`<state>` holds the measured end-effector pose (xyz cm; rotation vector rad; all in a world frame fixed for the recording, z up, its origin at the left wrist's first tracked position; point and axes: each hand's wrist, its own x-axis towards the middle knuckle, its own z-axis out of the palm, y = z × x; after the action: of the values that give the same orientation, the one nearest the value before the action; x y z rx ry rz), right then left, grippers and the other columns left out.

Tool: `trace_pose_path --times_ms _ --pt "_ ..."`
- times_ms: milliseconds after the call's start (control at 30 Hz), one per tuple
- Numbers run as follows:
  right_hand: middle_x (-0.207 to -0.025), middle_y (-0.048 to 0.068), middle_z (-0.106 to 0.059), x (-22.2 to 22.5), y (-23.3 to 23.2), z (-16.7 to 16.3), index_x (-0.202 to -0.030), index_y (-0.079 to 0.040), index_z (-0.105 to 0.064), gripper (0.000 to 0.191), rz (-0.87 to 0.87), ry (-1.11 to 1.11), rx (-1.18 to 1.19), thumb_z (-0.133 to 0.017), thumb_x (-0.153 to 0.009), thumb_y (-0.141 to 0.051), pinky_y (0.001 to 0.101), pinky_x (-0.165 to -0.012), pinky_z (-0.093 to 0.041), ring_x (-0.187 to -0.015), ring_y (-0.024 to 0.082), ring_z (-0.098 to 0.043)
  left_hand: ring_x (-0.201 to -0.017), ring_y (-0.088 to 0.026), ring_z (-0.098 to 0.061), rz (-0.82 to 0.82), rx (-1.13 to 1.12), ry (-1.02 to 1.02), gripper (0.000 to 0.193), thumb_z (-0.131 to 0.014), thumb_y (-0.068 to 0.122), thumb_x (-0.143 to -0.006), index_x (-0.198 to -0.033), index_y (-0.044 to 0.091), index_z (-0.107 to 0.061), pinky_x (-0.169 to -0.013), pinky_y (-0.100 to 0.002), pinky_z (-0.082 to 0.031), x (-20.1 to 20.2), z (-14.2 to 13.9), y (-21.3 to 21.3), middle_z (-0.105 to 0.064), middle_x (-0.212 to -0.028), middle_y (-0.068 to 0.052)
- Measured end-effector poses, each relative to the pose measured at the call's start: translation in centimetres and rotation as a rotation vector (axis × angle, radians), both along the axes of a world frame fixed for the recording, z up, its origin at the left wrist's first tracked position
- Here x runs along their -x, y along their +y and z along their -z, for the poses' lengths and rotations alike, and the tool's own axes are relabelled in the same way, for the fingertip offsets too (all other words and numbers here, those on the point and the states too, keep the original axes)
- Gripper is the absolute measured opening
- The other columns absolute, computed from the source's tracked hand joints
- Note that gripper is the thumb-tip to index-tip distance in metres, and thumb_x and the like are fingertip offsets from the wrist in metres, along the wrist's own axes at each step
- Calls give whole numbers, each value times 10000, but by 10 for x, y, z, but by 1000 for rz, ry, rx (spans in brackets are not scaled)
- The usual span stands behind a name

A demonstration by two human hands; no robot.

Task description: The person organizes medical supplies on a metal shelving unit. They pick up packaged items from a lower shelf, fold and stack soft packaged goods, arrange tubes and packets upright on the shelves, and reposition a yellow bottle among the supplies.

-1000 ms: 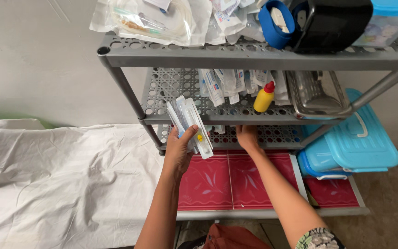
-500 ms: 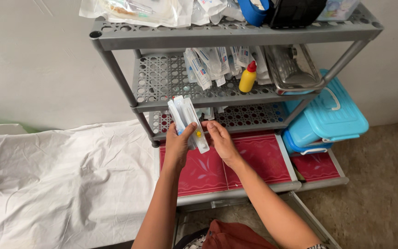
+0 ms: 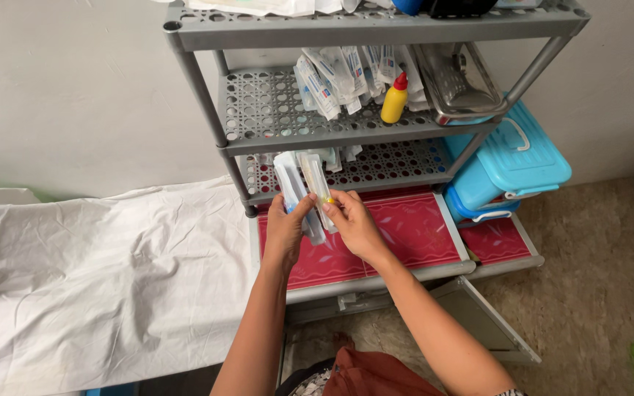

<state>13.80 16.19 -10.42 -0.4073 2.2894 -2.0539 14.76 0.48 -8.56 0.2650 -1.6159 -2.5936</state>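
Our bare arms and hands

Our left hand (image 3: 285,233) and right hand (image 3: 355,226) show no rings, watches or gloves; both forearms are sleeveless, and below them, near the right elbow, we wear rust-orange cloth (image 3: 376,375) beside a speckled patterned fabric.

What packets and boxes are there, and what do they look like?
Clear packets: long, see-through, held upright in the left hand, touched by the right hand.
Packet pile: white and clear, on the grey rack's middle shelf.
Yellow bottle: red cap, upright beside the pile.
Blue box: lidded plastic, tilted, right of the rack.
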Motion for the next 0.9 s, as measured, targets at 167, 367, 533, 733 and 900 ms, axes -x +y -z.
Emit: trace_pose_path --times_ms 167,367,533,733,900 --pt "-1089 46 -524 -14 1 6 -1304 -19 -646 326 37 -25 -41 -613 -1034 -199 277 -800 -487 -939 112 -559 -861 -202 -712 41 -190 -136 459 -777 197 -848 -1209 -2 -575 -661 -373 -609 -8 21 -5 -706 -1030 -119" --pt "-1151 144 -578 -24 -35 29 -1253 -16 -603 275 337 247 -297 -600 -1023 -167 378 -836 -533 -991 277 -645 -865 -289 -724 57 -779 -204 388 -705 180 -957 -1232 -67 -587 -715 -405 -617 28 72 20 -702 -1027 -165" --pt "-1143 179 -554 -12 -34 39 -1257 -18 -581 271 346 346 -311 -605 -1021 -151 420 -840 -521 -990 341 -621 -903 -297 -731 36 -839 -240 388 -668 221 -957 -1225 -50 -596 -771 -410 -632 49 92 26 -712 -1045 -169" --pt "-1085 139 -593 18 -12 49 -1210 -36 -621 254 299 165 -269 -611 -1020 -204 379 -813 -539 -937 260 -652 -859 -276 -725 22 -890 -318 341 -737 177 -929 -1191 -1 -607 -723 -389 -627 64 93 21 -710 -1024 -143" --pt "-1059 145 -604 72 41 76 -1179 -15 -641 280 412 94 -435 -633 -1006 -234 376 -759 -538 -894 263 -636 -802 -222 -717 -52 -943 -320 289 -763 117 -896 -1127 27 -616 -640 -328 -599 74 94 5 -716 -974 -103"
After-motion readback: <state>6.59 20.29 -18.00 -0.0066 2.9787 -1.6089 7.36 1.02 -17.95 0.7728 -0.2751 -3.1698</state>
